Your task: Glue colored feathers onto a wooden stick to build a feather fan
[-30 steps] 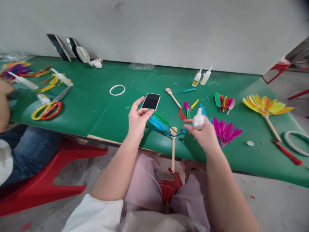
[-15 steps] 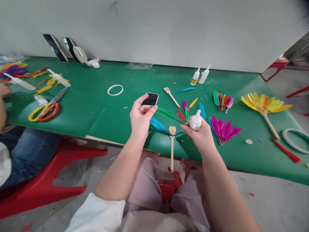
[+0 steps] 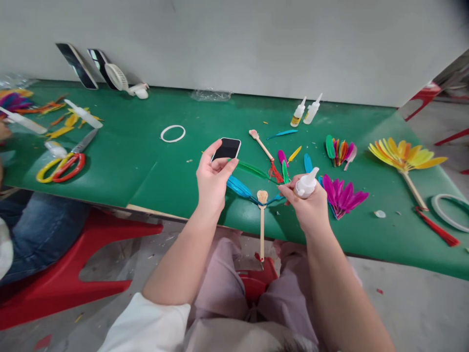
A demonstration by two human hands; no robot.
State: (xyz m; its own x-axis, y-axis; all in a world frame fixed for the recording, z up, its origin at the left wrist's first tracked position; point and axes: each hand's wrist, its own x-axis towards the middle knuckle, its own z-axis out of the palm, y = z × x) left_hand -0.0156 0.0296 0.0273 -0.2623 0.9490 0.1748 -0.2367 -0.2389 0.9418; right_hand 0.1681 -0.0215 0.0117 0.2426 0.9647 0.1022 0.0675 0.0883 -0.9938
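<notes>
My left hand point(image 3: 211, 182) pinches one end of a long green feather point(image 3: 251, 169) just above the green table point(image 3: 146, 161). A black phone point(image 3: 227, 148) lies right behind its fingertips. My right hand point(image 3: 309, 208) grips a small white glue bottle point(image 3: 305, 185), nozzle tilted up and to the right, and its fingertips meet the feather's other end. Between my hands a wooden stick point(image 3: 261, 222) with blue feathers point(image 3: 238, 187) glued to its top hangs over the table's near edge.
Loose feathers, a magenta feather fan point(image 3: 343, 196) and a yellow feather fan point(image 3: 405, 155) lie to the right. Two glue bottles point(image 3: 305, 111) stand at the back. A white ring point(image 3: 172, 133) and scissors point(image 3: 60, 166) lie left, by another person's leg point(image 3: 36, 230).
My left hand has taken up the green feather and raised it. My right hand drew the glue bottle nearer to me and tilted its nozzle to the right.
</notes>
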